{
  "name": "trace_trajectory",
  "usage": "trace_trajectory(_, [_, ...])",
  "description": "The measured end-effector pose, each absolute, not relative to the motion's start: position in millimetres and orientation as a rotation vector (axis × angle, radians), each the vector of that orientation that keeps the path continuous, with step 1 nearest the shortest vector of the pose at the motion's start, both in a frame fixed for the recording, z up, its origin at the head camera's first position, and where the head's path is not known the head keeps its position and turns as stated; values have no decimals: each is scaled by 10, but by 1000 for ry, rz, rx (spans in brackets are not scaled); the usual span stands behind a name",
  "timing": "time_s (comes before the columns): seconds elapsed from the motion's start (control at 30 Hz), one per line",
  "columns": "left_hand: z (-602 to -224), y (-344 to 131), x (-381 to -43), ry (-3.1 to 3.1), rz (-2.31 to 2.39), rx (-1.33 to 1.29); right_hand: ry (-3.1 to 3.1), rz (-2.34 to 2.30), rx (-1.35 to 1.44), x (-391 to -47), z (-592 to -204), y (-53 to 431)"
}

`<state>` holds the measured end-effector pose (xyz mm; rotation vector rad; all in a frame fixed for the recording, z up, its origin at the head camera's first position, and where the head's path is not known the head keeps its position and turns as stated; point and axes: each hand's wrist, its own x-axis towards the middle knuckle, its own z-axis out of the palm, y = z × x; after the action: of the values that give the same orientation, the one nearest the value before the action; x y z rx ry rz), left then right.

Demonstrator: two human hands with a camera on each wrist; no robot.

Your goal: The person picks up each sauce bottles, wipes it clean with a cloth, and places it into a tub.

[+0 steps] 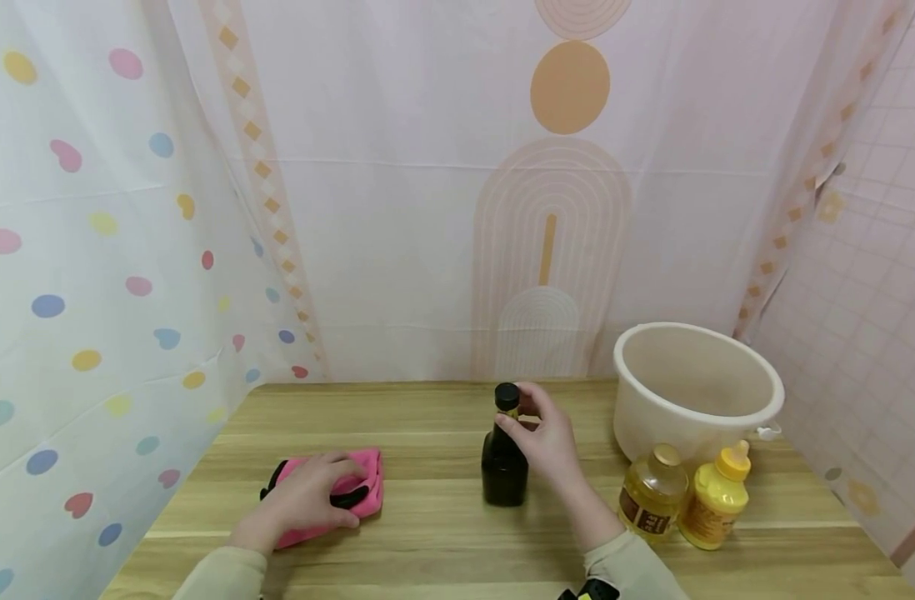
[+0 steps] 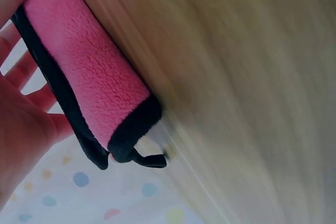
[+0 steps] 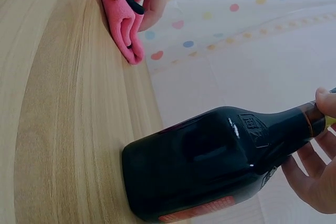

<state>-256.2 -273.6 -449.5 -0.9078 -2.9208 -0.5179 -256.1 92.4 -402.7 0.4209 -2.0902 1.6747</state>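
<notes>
A dark, square-shouldered bottle with a black cap stands on the wooden table near the middle in the head view. My right hand pinches its neck just below the cap, thumb on the near side and fingers behind. In the right wrist view the glass bottle shows raised characters and a red label low on one side. At the left, my left hand lies over a folded pink cloth with black edging and holds it between thumb and fingers. The left wrist view shows the cloth's fuzzy pink side.
A large cream bucket stands at the back right of the table. In front of it are a glass jar of amber liquid with a gold lid and a yellow squeeze bottle. Patterned curtains hang behind and at both sides.
</notes>
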Motion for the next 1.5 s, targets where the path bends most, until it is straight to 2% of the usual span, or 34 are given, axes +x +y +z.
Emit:
trace_trajectory(0.8, [-4486,-2629,-2589,-2770,-360,-1006,-2120,1651,408,-2516,-4023,890])
trace_trajectory(0.97, [-4462,-2567,-2586,-2758,-344,-929,-2113,1646,410,-2514,-4031,889])
trace_trajectory(1.17, [-4463,-2546,-2583,-2817,-354,-703,-2109,1643,417,-2526,-4035,886])
trace_trajectory(1.5, [-4376,-2451,-2578,-2640,-746,-580,-2118,1643,399,-2506,-4036,882])
